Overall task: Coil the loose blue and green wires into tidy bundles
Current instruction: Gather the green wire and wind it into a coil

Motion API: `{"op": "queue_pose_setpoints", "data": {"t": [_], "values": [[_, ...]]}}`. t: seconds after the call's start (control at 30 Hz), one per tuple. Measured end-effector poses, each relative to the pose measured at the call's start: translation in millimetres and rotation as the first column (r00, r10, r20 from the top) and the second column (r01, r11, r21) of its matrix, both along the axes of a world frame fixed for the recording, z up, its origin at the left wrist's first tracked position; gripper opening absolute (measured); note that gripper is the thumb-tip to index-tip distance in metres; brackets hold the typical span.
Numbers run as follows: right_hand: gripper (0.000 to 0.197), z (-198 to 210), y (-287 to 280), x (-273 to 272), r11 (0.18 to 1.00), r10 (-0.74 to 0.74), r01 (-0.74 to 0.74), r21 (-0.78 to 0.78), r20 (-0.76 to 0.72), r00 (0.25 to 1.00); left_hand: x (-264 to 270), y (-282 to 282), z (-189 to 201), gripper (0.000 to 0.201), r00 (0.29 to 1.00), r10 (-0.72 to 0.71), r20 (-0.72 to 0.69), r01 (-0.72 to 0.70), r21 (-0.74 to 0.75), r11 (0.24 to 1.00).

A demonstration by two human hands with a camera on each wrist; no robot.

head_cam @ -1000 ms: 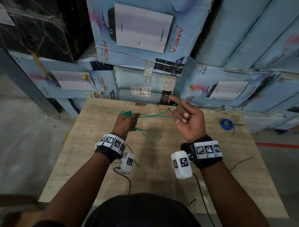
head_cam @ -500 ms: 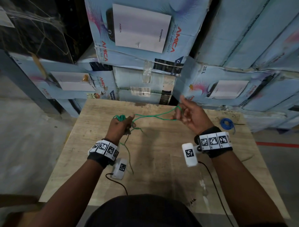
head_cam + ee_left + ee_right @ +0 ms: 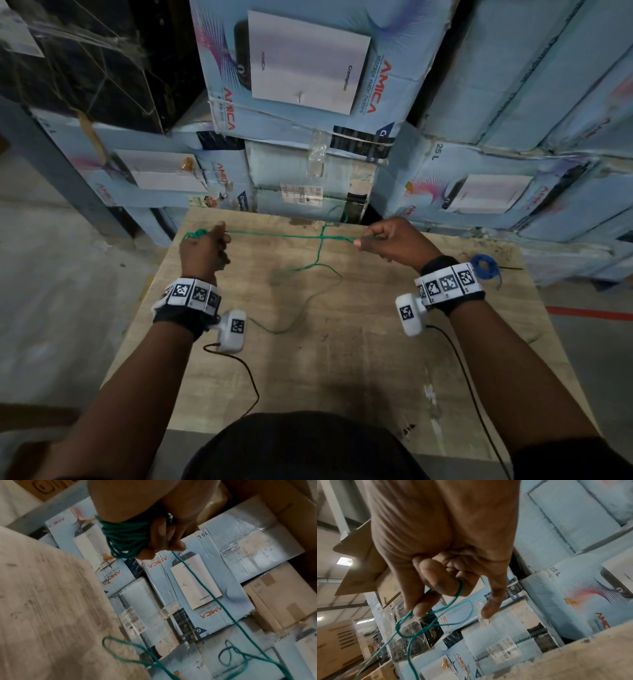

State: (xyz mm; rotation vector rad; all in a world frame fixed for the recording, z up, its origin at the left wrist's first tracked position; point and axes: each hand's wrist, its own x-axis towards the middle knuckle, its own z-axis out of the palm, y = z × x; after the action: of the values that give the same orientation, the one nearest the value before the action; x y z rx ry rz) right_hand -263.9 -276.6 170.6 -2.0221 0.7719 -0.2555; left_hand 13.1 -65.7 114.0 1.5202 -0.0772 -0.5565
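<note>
From the head view, a worn, pale wooden table (image 3: 342,359) stands before stacked blue cartons (image 3: 308,85). Above its far edge the left hand (image 3: 202,248) is a fist around a wad of thin green wire (image 3: 274,235), which runs taut and straight across to the right hand (image 3: 397,241), whose thumb and fingers pinch it. A slack tail drops from mid-span and snakes over the table. The blue wire (image 3: 483,266), already a small round coil, lies near the table's right edge.

Left wrist view: several glossy green turns wrap the curled fingers (image 3: 164,539); one strand leaves toward a loose loop.

Right wrist view: thumb and forefinger seem to nip a small twisted loop of wire (image 3: 458,595), though it is blurred; the little finger points straight.
</note>
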Motion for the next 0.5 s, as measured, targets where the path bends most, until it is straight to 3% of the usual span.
{"op": "queue_pose_setpoints", "data": {"t": [0.07, 0.13, 0.17, 0.23, 0.3, 0.4, 0.5], "values": [[0.015, -10, -10, 9, 0.996, -0.082, 0.084, -0.041, 0.056, 0.995, 1, 0, 1, 0.031, 0.997, -0.051, -0.057, 0.051, 0.008, 0.999], [0.003, -22, -23, 23, 0.980, -0.192, 0.197, -0.024, 0.134, 0.972, -5, 0, 4, 0.035, 0.965, -0.194, -0.175, 0.193, -0.025, 0.981], [0.010, -27, -31, 30, 0.976, -0.211, 0.217, -0.035, 0.126, 0.969, -11, 0, 5, 0.037, 0.931, -0.277, -0.239, 0.273, -0.053, 0.961], [0.051, -34, -40, 44, 0.987, -0.113, 0.102, -0.124, -0.084, 0.990, -30, 1, 5, 0.039, 0.836, -0.419, -0.354, 0.401, -0.126, 0.907], [0.074, -33, -31, 58, 0.990, -0.029, -0.005, -0.143, -0.233, 0.972, -51, 1, 6, 0.040, 0.741, -0.507, -0.441, 0.448, -0.237, 0.862], [0.062, -28, 3, 72, 0.991, 0.091, -0.097, -0.095, -0.066, 0.994, -69, -1, 11, 0.043, 0.661, -0.534, -0.527, 0.375, -0.385, 0.843], [0.054, -30, 44, 80, 0.929, 0.337, -0.342, 0.140, 0.055, 0.940, -78, -4, 18, 0.039, 0.579, -0.574, -0.579, 0.301, -0.502, 0.811]]}}
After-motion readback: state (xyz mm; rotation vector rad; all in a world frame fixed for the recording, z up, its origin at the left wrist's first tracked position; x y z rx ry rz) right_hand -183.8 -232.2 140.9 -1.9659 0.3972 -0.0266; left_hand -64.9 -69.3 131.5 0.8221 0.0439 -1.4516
